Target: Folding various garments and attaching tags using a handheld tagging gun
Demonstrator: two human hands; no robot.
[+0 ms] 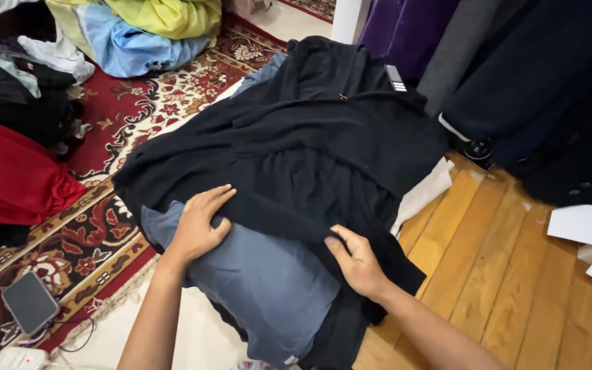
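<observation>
A large black garment (pixel 310 137) lies spread over a board-like surface covered in grey-blue cloth (pixel 262 281). My left hand (pixel 200 223) rests flat on the black fabric's near edge, fingers together, pressing where it meets the grey-blue cloth. My right hand (pixel 358 260) pinches the black fabric's lower hem between thumb and fingers. A small striped tag (pixel 395 77) shows near the garment's far end. A white cloth (pixel 426 192) peeks out under the right side.
A red patterned rug (pixel 125 116) lies at left with piles of clothes: red (pixel 8 178), black (pixel 22 103), blue and yellow (pixel 138 34). A phone (pixel 30 303) and charger sit on the rug. Dark garments (pixel 536 89) hang at right above wooden floor (pixel 515 288). White papers (pixel 584 233) lie far right.
</observation>
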